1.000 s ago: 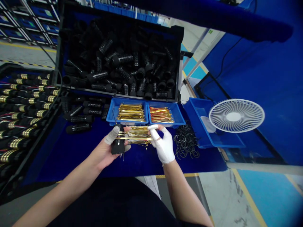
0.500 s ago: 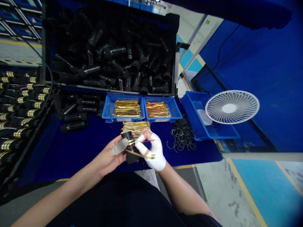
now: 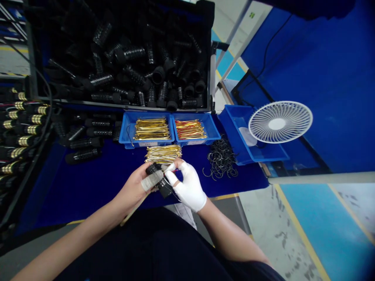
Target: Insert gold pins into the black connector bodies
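Above the near edge of the worktop (image 3: 96, 187), left hand (image 3: 136, 185): closed around a black ribbed part (image 3: 165, 189), grey covering on the thumb, thumb pressed along the part.
Right hand (image 3: 190, 187): white half-glove on, thumb and finger narrowly spaced at the right side of the part; cannot tell whether gripping anything.
Wires (image 3: 175, 170): thin, red and pale, running beside the right fingertips.
Gold strip (image 3: 133, 212): slanting from beneath the left hand towards the near left.
Loose gold strips (image 3: 164, 153): heaped on the worktop, just beyond the hands.
Left blue tray (image 3: 127, 145): farther back, filled with gold strips.
Right blue tray (image 3: 211, 139): touching or just beside the left one, filled with red and gold strips.
Black rings (image 3: 221, 158): tangled in a pile to the right of the hands.
White fan (image 3: 277, 124): at the right, partly over a larger blue bin (image 3: 244, 155).
Black crate (image 3: 123, 106): at the far side, heaped with ribbed parts; more ribbed parts (image 3: 84, 155) lying on the worktop, left.
Gold-banded parts (image 3: 23, 140): in rows at the far left.
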`<action>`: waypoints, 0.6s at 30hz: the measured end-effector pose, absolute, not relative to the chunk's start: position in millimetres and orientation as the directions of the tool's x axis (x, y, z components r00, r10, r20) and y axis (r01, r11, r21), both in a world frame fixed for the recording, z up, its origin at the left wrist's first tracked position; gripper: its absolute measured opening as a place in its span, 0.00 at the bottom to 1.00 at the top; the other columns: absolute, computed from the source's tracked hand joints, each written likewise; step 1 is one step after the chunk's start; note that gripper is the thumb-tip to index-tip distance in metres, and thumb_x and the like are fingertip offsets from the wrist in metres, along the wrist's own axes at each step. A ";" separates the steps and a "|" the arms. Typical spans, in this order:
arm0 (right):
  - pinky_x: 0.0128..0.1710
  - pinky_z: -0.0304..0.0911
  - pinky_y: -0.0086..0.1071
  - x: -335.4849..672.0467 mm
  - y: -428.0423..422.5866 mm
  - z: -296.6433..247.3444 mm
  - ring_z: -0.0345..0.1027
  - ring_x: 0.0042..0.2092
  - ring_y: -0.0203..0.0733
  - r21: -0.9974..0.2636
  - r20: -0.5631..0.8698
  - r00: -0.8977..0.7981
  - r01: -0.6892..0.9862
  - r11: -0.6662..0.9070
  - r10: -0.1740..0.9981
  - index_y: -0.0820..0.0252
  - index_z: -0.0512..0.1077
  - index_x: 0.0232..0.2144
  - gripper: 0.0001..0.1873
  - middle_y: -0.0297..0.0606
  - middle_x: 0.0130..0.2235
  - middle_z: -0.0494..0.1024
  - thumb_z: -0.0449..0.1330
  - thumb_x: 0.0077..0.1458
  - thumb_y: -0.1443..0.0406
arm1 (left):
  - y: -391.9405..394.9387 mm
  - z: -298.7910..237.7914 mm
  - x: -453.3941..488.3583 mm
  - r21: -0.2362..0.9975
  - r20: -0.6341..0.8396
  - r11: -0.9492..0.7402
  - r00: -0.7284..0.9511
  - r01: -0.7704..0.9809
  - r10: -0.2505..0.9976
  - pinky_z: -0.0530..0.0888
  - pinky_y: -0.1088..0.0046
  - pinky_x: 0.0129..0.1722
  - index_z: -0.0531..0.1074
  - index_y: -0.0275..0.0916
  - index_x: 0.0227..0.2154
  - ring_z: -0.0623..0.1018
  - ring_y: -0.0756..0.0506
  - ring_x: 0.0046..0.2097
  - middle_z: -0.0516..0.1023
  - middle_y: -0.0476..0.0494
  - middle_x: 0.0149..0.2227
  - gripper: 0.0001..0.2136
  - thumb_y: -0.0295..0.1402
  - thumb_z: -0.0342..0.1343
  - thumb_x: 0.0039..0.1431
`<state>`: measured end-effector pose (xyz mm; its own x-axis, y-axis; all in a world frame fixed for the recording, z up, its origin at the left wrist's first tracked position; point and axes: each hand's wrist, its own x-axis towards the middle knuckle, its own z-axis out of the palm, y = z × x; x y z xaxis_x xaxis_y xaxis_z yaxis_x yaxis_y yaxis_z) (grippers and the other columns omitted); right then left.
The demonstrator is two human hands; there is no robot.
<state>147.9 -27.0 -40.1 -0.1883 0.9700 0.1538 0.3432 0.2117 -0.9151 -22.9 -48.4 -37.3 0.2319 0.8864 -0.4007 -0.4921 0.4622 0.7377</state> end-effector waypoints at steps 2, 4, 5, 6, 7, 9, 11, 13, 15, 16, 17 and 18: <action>0.38 0.65 0.34 149.1 -30.4 -43.0 0.70 0.34 0.41 -0.921 0.152 -0.201 0.327 0.213 0.968 0.55 0.67 0.28 0.07 0.33 0.31 0.75 0.59 0.60 0.64 | -50.0 -40.7 -22.1 0.768 -0.396 0.459 0.231 -0.447 0.889 0.78 0.72 0.36 0.78 0.36 0.42 0.80 0.45 0.36 0.82 0.40 0.40 0.22 0.34 0.76 0.43; 0.37 0.64 0.34 153.6 -33.4 -45.8 0.70 0.33 0.40 -0.894 0.215 -0.320 0.315 0.318 0.923 0.55 0.70 0.29 0.07 0.34 0.31 0.76 0.60 0.60 0.63 | -50.6 -43.1 -23.1 0.763 -0.411 0.481 0.251 -0.432 0.877 0.78 0.72 0.35 0.78 0.35 0.41 0.80 0.45 0.35 0.82 0.40 0.38 0.22 0.36 0.76 0.43; 0.37 0.64 0.34 156.4 -34.5 -47.5 0.69 0.33 0.40 -0.862 0.259 -0.409 0.311 0.401 0.875 0.55 0.71 0.30 0.06 0.34 0.31 0.76 0.61 0.60 0.63 | -50.5 -43.8 -24.2 0.754 -0.420 0.497 0.267 -0.430 0.868 0.77 0.71 0.35 0.77 0.35 0.41 0.80 0.45 0.35 0.82 0.39 0.38 0.22 0.36 0.75 0.44; 0.37 0.63 0.35 159.0 -35.3 -49.5 0.69 0.33 0.41 -0.824 0.299 -0.487 0.302 0.479 0.821 0.55 0.72 0.31 0.06 0.35 0.32 0.76 0.62 0.60 0.62 | -50.0 -44.3 -25.7 0.747 -0.428 0.509 0.276 -0.427 0.860 0.77 0.71 0.35 0.77 0.34 0.40 0.80 0.44 0.35 0.82 0.39 0.38 0.21 0.36 0.75 0.44; 0.37 0.63 0.35 161.0 -35.7 -51.4 0.69 0.33 0.41 -0.795 0.328 -0.537 0.288 0.534 0.777 0.54 0.73 0.31 0.06 0.36 0.31 0.76 0.62 0.60 0.61 | -49.3 -44.8 -27.4 0.745 -0.439 0.518 0.276 -0.421 0.855 0.77 0.71 0.35 0.77 0.34 0.40 0.81 0.44 0.35 0.82 0.38 0.38 0.21 0.36 0.75 0.45; 0.36 0.62 0.36 162.2 -35.8 -53.3 0.68 0.32 0.42 -0.828 0.352 -0.467 0.249 0.502 0.812 0.54 0.73 0.28 0.10 0.36 0.30 0.75 0.62 0.60 0.58 | -47.5 -46.2 -31.6 0.757 -0.462 0.516 0.231 -0.401 0.856 0.77 0.70 0.36 0.77 0.34 0.41 0.81 0.43 0.36 0.83 0.37 0.38 0.20 0.36 0.74 0.46; 0.30 0.60 0.36 159.1 -35.8 -49.5 0.63 0.27 0.40 -0.931 0.319 -0.187 0.124 0.344 0.929 0.54 0.68 0.24 0.19 0.33 0.24 0.68 0.59 0.63 0.53 | -46.5 -49.1 -35.5 0.795 -0.474 0.485 0.127 -0.364 0.872 0.77 0.70 0.37 0.76 0.34 0.41 0.82 0.42 0.38 0.83 0.36 0.39 0.20 0.36 0.74 0.47; 0.24 0.55 0.35 151.9 -36.5 -39.8 0.51 0.19 0.37 -0.966 0.234 0.073 -0.092 0.241 0.969 0.53 0.60 0.21 0.26 0.28 0.18 0.56 0.48 0.67 0.48 | -47.4 -53.6 -37.8 0.837 -0.455 0.440 0.034 -0.326 0.890 0.77 0.70 0.39 0.75 0.35 0.40 0.82 0.41 0.41 0.84 0.35 0.40 0.19 0.37 0.73 0.48; 0.20 0.50 0.33 141.3 -37.9 -29.5 0.40 0.16 0.36 -0.921 0.167 0.195 -0.319 0.223 0.967 0.52 0.54 0.20 0.28 0.25 0.17 0.46 0.41 0.69 0.46 | -50.0 -59.0 -37.5 0.863 -0.425 0.404 -0.006 -0.304 0.905 0.76 0.70 0.40 0.74 0.35 0.39 0.82 0.41 0.42 0.83 0.36 0.40 0.19 0.37 0.73 0.48; 0.19 0.50 0.33 134.8 -38.6 -26.6 0.39 0.16 0.35 -0.885 0.144 0.208 -0.411 0.220 0.968 0.52 0.53 0.20 0.28 0.24 0.17 0.44 0.42 0.68 0.46 | -51.5 -61.7 -36.6 0.868 -0.417 0.397 -0.004 -0.297 0.909 0.75 0.70 0.40 0.74 0.35 0.40 0.82 0.41 0.42 0.83 0.37 0.40 0.19 0.37 0.73 0.48; 0.19 0.50 0.33 127.9 -39.0 -26.1 0.39 0.16 0.35 -0.846 0.112 0.211 -0.493 0.205 0.971 0.53 0.53 0.20 0.28 0.24 0.17 0.45 0.45 0.67 0.46 | -52.7 -64.3 -35.6 0.871 -0.413 0.396 0.006 -0.290 0.911 0.75 0.70 0.41 0.74 0.35 0.40 0.81 0.42 0.42 0.83 0.37 0.40 0.19 0.37 0.72 0.49; 0.19 0.50 0.32 120.7 -38.9 -28.4 0.40 0.15 0.34 -0.814 0.084 0.205 -0.550 0.186 0.975 0.53 0.54 0.19 0.28 0.24 0.16 0.46 0.48 0.66 0.45 | -53.5 -66.8 -34.6 0.875 -0.407 0.395 0.015 -0.280 0.913 0.74 0.70 0.41 0.74 0.35 0.40 0.81 0.42 0.41 0.83 0.38 0.40 0.18 0.38 0.72 0.50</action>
<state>120.7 -38.9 -28.4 0.2053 0.9751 0.0841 -0.5503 0.1861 -0.8140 -34.6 -53.5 -66.8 0.0151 0.9132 -0.4072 -0.2802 0.3948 0.8750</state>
